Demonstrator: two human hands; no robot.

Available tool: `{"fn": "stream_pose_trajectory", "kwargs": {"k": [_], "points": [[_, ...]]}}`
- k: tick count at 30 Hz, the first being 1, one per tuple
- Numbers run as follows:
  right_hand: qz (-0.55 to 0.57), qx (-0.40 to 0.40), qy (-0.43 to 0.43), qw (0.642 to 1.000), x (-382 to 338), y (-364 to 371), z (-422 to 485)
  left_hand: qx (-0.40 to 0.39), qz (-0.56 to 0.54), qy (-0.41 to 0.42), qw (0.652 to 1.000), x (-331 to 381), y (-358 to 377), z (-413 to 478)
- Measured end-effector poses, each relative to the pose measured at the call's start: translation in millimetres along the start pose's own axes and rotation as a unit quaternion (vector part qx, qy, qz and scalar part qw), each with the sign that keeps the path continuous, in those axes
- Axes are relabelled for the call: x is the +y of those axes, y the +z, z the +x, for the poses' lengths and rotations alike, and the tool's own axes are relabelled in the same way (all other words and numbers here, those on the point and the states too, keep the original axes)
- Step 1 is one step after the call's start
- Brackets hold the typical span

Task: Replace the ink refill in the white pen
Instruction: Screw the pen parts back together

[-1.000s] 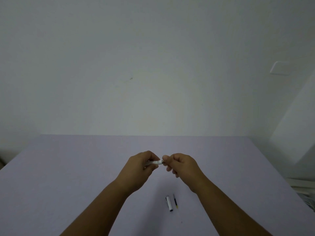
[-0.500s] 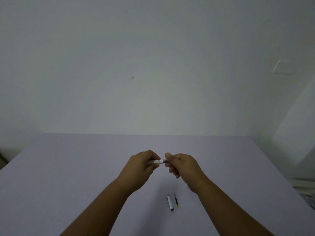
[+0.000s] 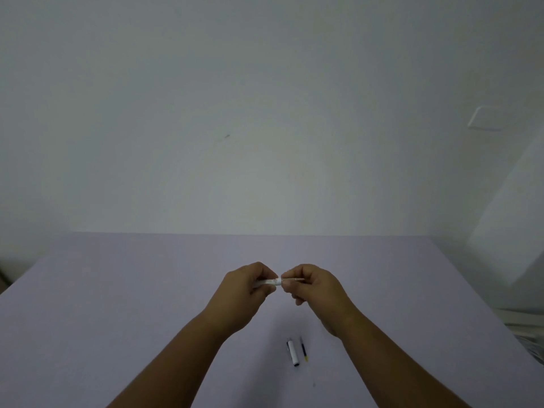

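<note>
My left hand (image 3: 245, 293) grips the white pen barrel (image 3: 269, 282), held level above the lilac table (image 3: 117, 304). My right hand (image 3: 313, 290) pinches the pen's front end, and a thin pale tip (image 3: 297, 279) pokes out past its fingers to the right. Most of the barrel is hidden inside my left fist. On the table below my hands lie a white pen cap (image 3: 293, 352) with a dark end and, just right of it, a thin dark refill (image 3: 303, 352) with a yellow end.
A plain white wall stands behind the table's far edge. A white switch plate (image 3: 485, 118) is on the wall at upper right. White slatted items (image 3: 527, 328) sit beyond the table's right edge.
My right hand has shifted a little to the right along the pen, and a thin tip now shows past its fingers. The cap and refill on the table have not moved.
</note>
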State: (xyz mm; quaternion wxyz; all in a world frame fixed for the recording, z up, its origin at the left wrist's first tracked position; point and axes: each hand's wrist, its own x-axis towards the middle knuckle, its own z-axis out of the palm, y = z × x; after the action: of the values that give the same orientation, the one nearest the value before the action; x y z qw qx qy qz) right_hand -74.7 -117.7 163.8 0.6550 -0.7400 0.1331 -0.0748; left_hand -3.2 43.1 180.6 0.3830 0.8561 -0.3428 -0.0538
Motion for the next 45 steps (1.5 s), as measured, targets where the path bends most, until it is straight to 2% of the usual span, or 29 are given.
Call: {"fn": "stream_pose_trajectory", "kwargs": {"k": [4, 8, 12, 16, 20, 25, 29, 32, 37, 41, 43, 45], "points": [[0.033, 0.019, 0.047, 0.998, -1, 4, 0, 0.008, -0.015, -0.002, 1.0, 1, 2, 0], [0.079, 0.013, -0.001, 0.997, 0, 5, 2, 0.012, -0.079, -0.048, 0.996, 1, 3, 2], [0.084, 0.053, 0.027, 0.995, 0, 10, 3, 0.017, -0.108, -0.057, 0.992, 2, 7, 1], [0.1, 0.052, -0.009, 0.994, 3, 10, 3, 0.014, -0.157, -0.091, 0.983, 1, 10, 3], [0.104, 0.089, 0.046, 0.99, 4, 14, 6, 0.045, -0.116, -0.076, 0.989, 4, 16, 3], [0.123, 0.066, -0.008, 0.99, 8, 11, 7, 0.036, -0.176, -0.114, 0.977, 3, 21, 5], [0.103, 0.091, 0.038, 0.99, 9, 10, 11, 0.041, -0.151, -0.099, 0.983, 5, 24, 5], [0.137, 0.072, 0.008, 0.988, 10, 8, 11, 0.03, -0.193, -0.125, 0.973, 4, 23, 7], [0.133, 0.102, 0.055, 0.984, 10, 9, 13, 0.066, -0.092, -0.077, 0.991, 8, 23, 6], [0.149, 0.06, -0.002, 0.987, 10, 8, 9, 0.05, -0.199, -0.126, 0.97, 6, 22, 9], [0.142, 0.063, -0.011, 0.988, 10, 7, 8, 0.026, -0.21, -0.132, 0.968, 6, 22, 9], [0.141, 0.075, 0.0, 0.987, 9, 7, 8, 0.036, -0.173, -0.117, 0.977, 7, 24, 7]]}}
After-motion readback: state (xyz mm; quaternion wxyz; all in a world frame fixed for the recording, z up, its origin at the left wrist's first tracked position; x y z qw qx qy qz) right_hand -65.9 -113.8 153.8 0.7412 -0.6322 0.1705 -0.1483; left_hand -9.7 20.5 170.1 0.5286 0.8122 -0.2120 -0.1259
